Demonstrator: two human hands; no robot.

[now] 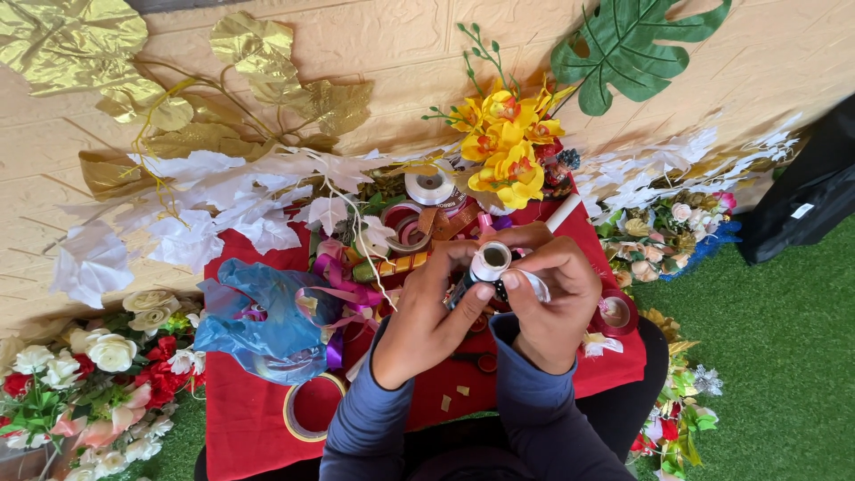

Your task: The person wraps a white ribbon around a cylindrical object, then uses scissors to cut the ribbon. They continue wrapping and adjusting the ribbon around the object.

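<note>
**Both hands on a small roll of tape over a crowded red worktop**

Plainly, both hands meet at the middle of the red worktop (258, 428) around one small item: a white tape roll (491, 261) with a dark hollow core. The left hand (427, 316) pinches it from below, thumb up against its side, with a dark slim object running down under the fingers that I cannot identify. The right hand (552, 303) closes over it from the far side, fingers pressed to the roll, and a pale strip (537, 285) shows under that hand. Whether it is pulled from the roll cannot be told. As a judgement, the work looks to be at an early stage: nothing has yet been fastened with it.

Behind the hands lie ribbon spools (429, 187), a yellow artificial orchid spray (503, 147) and white fabric leaves (214, 200). A crumpled blue plastic bag (263, 321) sits just left of the left wrist, and a flat tape ring (312, 407) lies near the front edge. A red roll (614, 312) is just beside the right hand, close to the cloth's right edge. Open room is scant: bare cloth shows only along the near edge, between the tape ring and the forearms. Bouquets (89, 383) crowd the floor on the left and green turf (766, 356) lies on the right.
</note>
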